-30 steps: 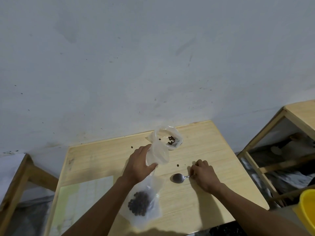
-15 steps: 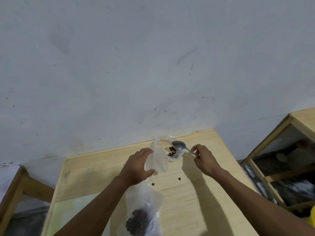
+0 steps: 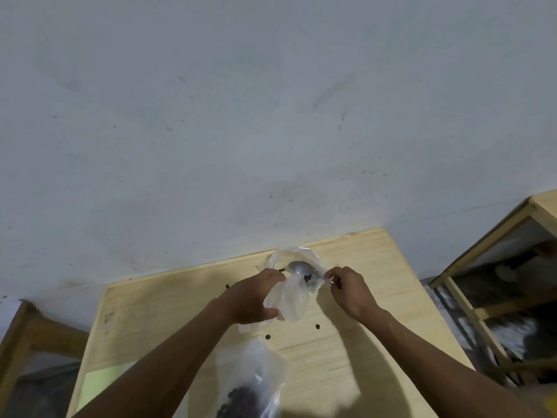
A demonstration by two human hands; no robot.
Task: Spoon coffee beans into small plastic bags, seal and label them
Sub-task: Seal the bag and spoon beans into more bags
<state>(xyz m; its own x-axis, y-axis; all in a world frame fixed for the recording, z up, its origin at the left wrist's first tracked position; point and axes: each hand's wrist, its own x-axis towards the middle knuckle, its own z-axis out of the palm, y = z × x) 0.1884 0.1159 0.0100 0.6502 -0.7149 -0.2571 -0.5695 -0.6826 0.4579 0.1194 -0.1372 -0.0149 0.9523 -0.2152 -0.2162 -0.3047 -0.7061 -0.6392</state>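
Left hand [image 3: 251,295] grips a small clear bag [image 3: 294,285] upright; just beside it, right hand [image 3: 349,292] pinches a spoon [image 3: 300,268] at the bag's mouth. Spoon's handle mostly hidden.

I face a scuffed grey wall [image 3: 271,116]; my wooden table [image 3: 376,267] abuts it, wooden frames [image 3: 482,242] flanking.

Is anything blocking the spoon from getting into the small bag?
Nothing visible. The spoon in the right hand has its bowl at the open mouth of the small bag, which the left hand holds.
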